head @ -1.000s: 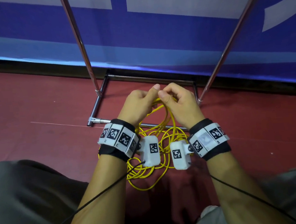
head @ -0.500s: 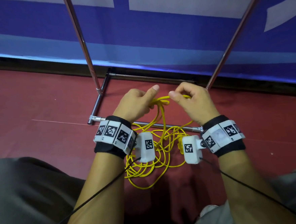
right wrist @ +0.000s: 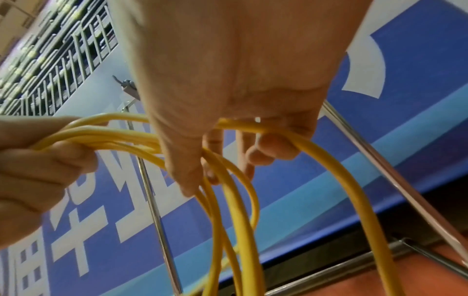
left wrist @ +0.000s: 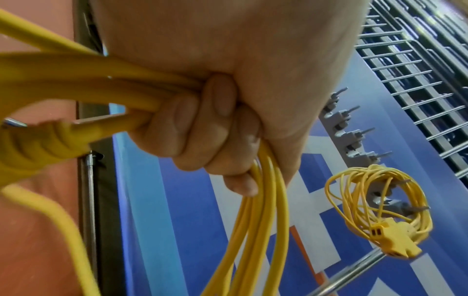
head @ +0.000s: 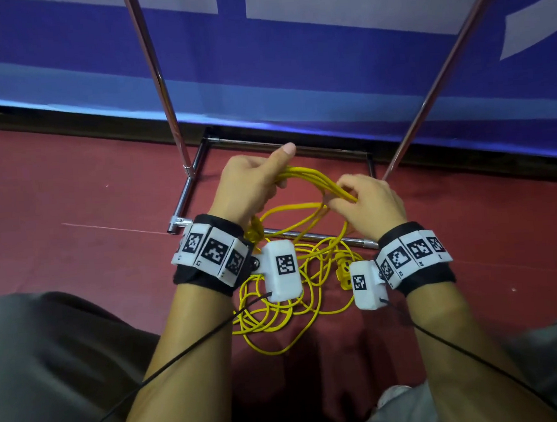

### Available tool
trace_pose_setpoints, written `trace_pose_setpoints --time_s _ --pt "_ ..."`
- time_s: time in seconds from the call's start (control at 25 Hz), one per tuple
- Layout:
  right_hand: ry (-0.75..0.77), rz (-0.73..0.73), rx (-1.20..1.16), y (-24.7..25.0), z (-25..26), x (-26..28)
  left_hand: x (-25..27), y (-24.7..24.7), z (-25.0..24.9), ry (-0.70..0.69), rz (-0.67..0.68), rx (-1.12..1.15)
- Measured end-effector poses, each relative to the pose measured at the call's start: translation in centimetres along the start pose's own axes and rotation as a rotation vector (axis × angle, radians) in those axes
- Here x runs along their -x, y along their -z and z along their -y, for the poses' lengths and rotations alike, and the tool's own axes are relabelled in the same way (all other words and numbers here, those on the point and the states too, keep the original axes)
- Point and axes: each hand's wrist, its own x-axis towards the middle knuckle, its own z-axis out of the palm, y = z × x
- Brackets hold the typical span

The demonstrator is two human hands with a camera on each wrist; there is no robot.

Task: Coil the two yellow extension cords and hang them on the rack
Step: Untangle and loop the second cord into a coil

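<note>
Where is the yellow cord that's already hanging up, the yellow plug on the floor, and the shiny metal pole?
Coiled yellow cord on the grey hooks (left wrist: 375,200): left wrist view, its loops.
Yellow plug on the red floor (head: 343,272): head view, its body.
Shiny metal rack pole (head: 159,84): head view, mid-shaft.

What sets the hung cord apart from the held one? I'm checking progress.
The hung cord is fully coiled on the rack's hooks, untouched; the held cord is gripped by the left hand and right hand, part still loose on the floor. Both are yellow.
</note>
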Motion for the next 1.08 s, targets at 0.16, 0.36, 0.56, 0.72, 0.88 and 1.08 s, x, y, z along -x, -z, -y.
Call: trace_pose_setpoints --time_s 0.16,0.36,0.56,0.72,0.88,1.08 --pt "-0.075 -0.012 -0.064 -0.3 -0.2 -0.1 -0.1 0.4 0.8 -0.059 0.042 -0.145" --pt "0.08 0.051 -0.29 -1.0 -0.1 0.1 -0.2 0.1 0.4 -0.081 -0.04 -0.154" --pt "-0.067 0.064 0.026 -0.3 -0.3 0.0 -0.4 -0.1 1.0 -0.054 -0.264 -0.062" --pt "-0.132 0.249 -0.148 -0.7 -2.1 0.1 -1.1 0.8 1.5 -0.075 -0.432 -0.019" --pt "-0.1 0.15 -0.46 -0.4 -2.1 0.0 -1.2 2.4 2.1 -0.049 -0.555 -0.177" --pt "-0.18 0.116 -0.178 -1.5 -2.7 0.1 -0.9 2.2 2.1 -0.029 -0.633 -0.261"
